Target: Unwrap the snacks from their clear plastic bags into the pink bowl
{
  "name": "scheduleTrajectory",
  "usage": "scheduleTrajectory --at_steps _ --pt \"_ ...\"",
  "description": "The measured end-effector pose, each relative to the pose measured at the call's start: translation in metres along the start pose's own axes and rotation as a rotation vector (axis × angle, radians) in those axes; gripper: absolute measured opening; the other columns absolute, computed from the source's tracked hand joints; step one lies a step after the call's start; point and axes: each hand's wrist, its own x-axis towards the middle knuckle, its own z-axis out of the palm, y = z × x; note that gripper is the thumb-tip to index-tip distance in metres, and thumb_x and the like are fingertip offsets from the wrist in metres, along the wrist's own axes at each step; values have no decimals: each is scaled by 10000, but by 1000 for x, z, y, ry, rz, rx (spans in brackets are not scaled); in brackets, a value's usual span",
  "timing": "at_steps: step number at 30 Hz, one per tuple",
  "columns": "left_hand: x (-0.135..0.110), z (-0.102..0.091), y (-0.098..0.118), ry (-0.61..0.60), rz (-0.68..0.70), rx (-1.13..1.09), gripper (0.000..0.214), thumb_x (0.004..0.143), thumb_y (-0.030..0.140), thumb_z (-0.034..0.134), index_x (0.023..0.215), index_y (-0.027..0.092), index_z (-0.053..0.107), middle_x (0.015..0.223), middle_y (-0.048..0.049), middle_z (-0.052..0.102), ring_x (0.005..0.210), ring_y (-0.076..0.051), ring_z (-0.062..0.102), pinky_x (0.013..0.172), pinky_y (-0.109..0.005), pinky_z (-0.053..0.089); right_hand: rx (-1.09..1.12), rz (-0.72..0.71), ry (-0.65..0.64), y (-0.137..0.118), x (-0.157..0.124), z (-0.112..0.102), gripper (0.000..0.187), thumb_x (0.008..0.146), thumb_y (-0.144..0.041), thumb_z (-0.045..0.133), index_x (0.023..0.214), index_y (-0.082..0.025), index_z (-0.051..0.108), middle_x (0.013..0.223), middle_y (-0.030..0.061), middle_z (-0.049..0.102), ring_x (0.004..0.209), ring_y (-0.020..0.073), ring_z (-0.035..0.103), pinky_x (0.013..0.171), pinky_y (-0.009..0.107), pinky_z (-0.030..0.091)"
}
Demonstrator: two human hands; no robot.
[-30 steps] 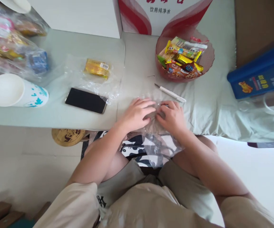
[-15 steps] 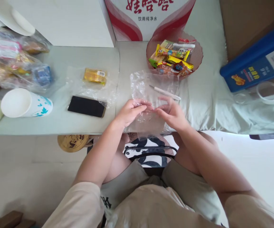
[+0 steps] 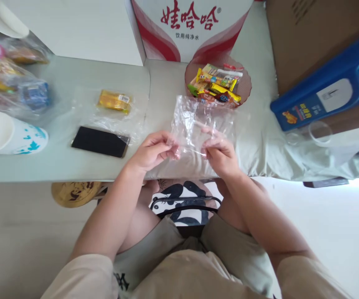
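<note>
A clear plastic bag [image 3: 188, 114] is spread above the near edge of the cloth-covered table [image 3: 163, 81], straight in front of the person. The left hand [image 3: 156, 151] has its thumb and fingers pinched together on the near left part of the bag. The right hand [image 3: 221, 155] pinches the near right part likewise, with one finger stretched out behind the film. Between the hands, the bag's near edge runs across the gap. Its far edge overlaps the front of a pinkish bowl [image 3: 247, 85] (whether the two touch, I cannot tell). The bowl holds wrapped snacks [image 3: 218, 79], mostly yellow and brown. Left of the bag, a yellow packet [image 3: 112, 101] lies on another crinkled clear wrapper [image 3: 104, 121], and a black phone [image 3: 100, 142] lies just in front of it. Further left are a paper cup [image 3: 26, 139] and bagged food [image 3: 8, 79]. Behind the bowl stands a red and white box [image 3: 188, 47]. To the right are a blue jug [image 3: 322, 89] and a clear cup [image 3: 321, 135].
</note>
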Motion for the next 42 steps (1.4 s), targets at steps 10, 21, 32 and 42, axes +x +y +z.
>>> scheduleTrajectory --at_steps 10,21,32,42 --pt "13 -3 -7 174 231 338 248 744 387 685 635 182 601 741 -41 607 698 -156 578 656 -307 490 69 -12 9 4 9 -6 406 947 -536 356 969 -219 608 1431 172 494 937 261 674 748 450 561" --pt "7 -5 -23 205 311 404 576 714 283 739 1242 298 510 1098 -32 641 712 -103 605 654 -263 511 73 196 -67 9 11 -8 611 993 -664 231 1470 -300 347 1015 63 695 743 197 677 661 355 537" --pt "9 9 -19 -103 -55 19 438 716 431 790 1061 174 712 1028 -123 760 1038 -312 732 916 -457 575 203 145 27 5 12 4 719 808 -523 706 1425 -324 394 936 1 674 767 190 667 735 379 578" --pt "3 -1 -9 -69 -232 113 477 777 353 733 1216 191 637 657 6 706 512 -154 640 489 -245 493 69 175 -173 -9 8 3 326 845 -548 649 900 -234 583 548 -60 557 491 124 513 514 272 437"
